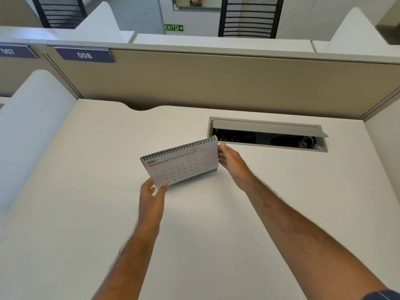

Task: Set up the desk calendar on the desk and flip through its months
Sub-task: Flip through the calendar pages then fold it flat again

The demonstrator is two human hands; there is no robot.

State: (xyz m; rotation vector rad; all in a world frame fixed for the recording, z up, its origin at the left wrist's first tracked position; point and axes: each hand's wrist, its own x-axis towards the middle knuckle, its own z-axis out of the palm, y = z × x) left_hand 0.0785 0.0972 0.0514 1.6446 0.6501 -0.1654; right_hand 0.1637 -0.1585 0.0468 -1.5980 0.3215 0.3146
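Hands grip opposite edges of the spiral-bound desk calendar (183, 164), left hand (151, 197) pinching its lower corner, right hand (230, 161) steadying the side, keeping the May page upright on the table (86, 169) near the cable box (268, 134).

White calendar (181, 164) — red year, black coil — on cream desk (86, 169)

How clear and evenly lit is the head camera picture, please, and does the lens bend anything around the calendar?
Head view: soft, even light, with only a faint shadow under the calendar and beside the left hand; no glare on the desk. MAY and 2026 read clearly, while the small print near the right hand is blurred. The wide lens bows the partition and stretches the forearms.
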